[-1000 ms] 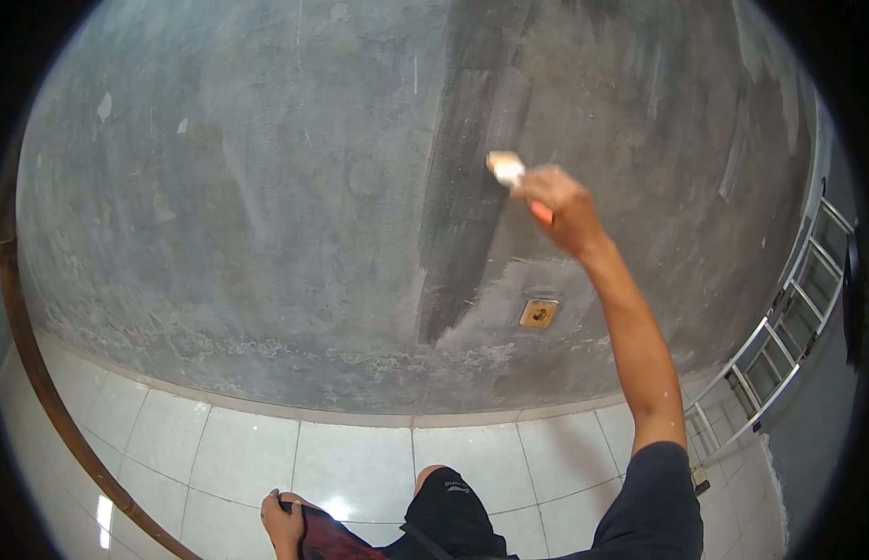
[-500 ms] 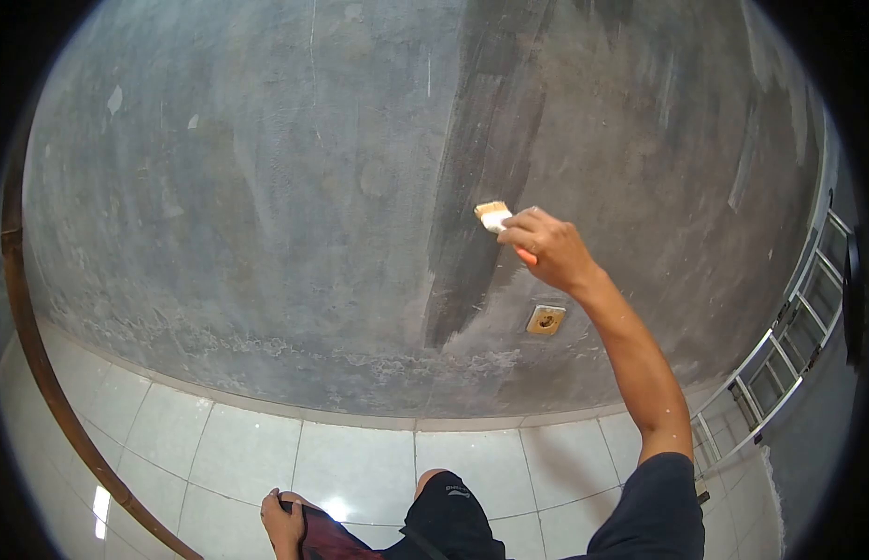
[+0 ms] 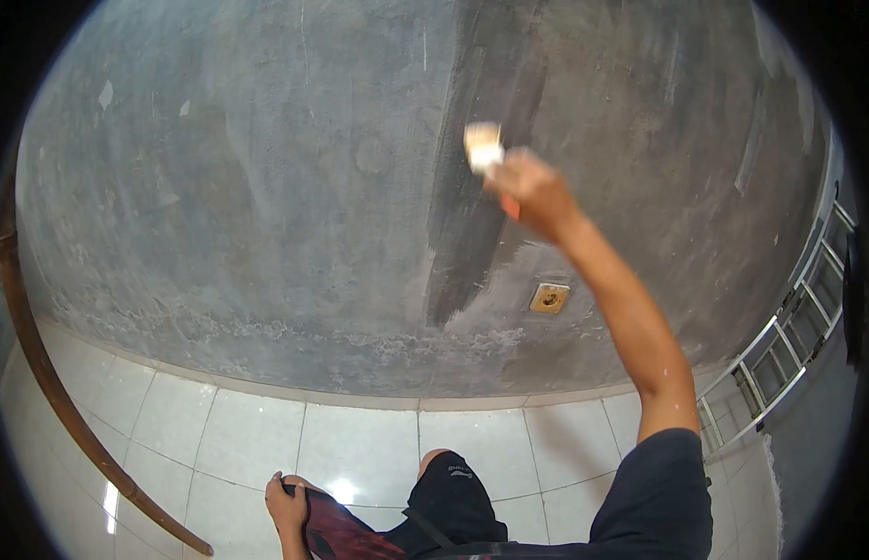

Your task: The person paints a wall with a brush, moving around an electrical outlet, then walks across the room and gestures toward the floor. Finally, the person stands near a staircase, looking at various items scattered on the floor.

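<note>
My right hand is closed around the handle of a paintbrush. Its pale bristles point up at the dark, wet-looking streak running down the grey wall. A bit of orange handle shows below my fingers, and hand and brush are blurred by motion. Low on the left, my left hand rests on my bent knee at the hem of my dark shorts, its fingers laid over the knee and partly hidden.
A yellowed wall socket sits below my right forearm. On the right an aluminium ladder leans by the side wall. A long brown pole curves down the left side. White floor tiles meet the wall along a low skirting.
My right hand and the paintbrush have moved up along the dark streak and slightly left. My left hand stays on the knee. The view has shifted a little.
</note>
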The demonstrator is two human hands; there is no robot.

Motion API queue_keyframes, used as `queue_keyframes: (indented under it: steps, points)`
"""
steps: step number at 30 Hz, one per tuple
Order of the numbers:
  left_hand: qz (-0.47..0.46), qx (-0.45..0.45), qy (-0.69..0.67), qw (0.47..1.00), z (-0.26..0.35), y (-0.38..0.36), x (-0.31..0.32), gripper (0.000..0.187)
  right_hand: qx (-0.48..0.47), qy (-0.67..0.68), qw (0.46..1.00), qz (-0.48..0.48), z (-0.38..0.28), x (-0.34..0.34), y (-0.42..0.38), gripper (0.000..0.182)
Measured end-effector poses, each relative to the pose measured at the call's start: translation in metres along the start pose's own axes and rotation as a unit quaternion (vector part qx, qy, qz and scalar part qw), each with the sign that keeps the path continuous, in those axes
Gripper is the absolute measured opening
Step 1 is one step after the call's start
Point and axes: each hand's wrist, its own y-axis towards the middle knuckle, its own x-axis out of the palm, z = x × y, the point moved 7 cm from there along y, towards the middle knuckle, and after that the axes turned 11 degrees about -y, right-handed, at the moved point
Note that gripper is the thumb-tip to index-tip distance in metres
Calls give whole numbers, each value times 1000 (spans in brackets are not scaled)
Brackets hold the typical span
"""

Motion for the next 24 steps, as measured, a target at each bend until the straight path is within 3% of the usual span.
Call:
queue_keyframes:
  steps: [1,4,7,11,15,17,21,24]
  points:
    - [-1,-2,-1,1000,1,-1,-1,55,-11,29,998,-55,-30,5,-25,14]
    - [-3,2,3,1000,3,-1,-1,55,-74,69,992,-78,-70,3,-54,16]
    - [-11,15,3,1000,-1,0,-1,54,6,77,996,-54,-30,-14,-31,22]
    - [-6,-4,0,1000,4,-1,-2,54,34,-59,994,84,48,-42,38,24]
    - [-6,-11,-8,1000,8,-2,-2,54,62,-112,988,85,71,-37,54,22]
    - [-6,-3,-8,1000,6,-3,-3,54,48,-101,991,78,51,-29,33,19]
    - [-6,8,-4,1000,10,-5,-7,54,36,-11,998,-49,-48,12,-67,21]
    - [-14,-1,-4,1000,7,-4,-9,54,-20,65,994,-88,-102,12,-116,22]
